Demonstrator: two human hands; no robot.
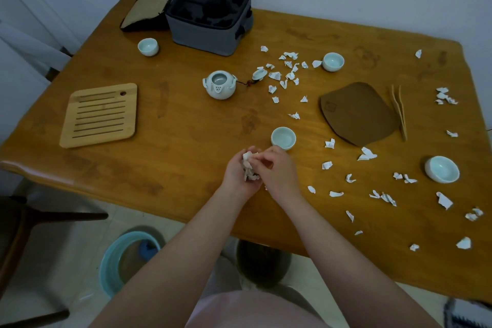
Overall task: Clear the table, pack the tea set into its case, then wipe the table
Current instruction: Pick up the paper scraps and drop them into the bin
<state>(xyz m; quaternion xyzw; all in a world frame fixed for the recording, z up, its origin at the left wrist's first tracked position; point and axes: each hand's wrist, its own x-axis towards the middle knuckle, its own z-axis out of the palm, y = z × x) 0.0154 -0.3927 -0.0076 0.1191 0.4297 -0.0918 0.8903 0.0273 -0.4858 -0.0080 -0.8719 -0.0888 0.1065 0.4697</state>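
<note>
My left hand [237, 177] is curling round a wad of paper bits [249, 166] over the table's [173, 128] near edge. My right hand [277, 170] is pinching the wad too, tucking it in. I should be squeezing tight so nothing is dropping out.

Table [186, 128]: varnished wood, smooth, showed soft sheen. Case [210, 32]: grey woven cloth, matt; dark lining looked soft. Teapot [219, 85], cup [283, 138]: pale glazed ceramic, glossy. Tray [99, 114]: light wood, matt. Mat [358, 113]: brown, matt. Paper scraps [288, 72]: white, crumpled.
</note>
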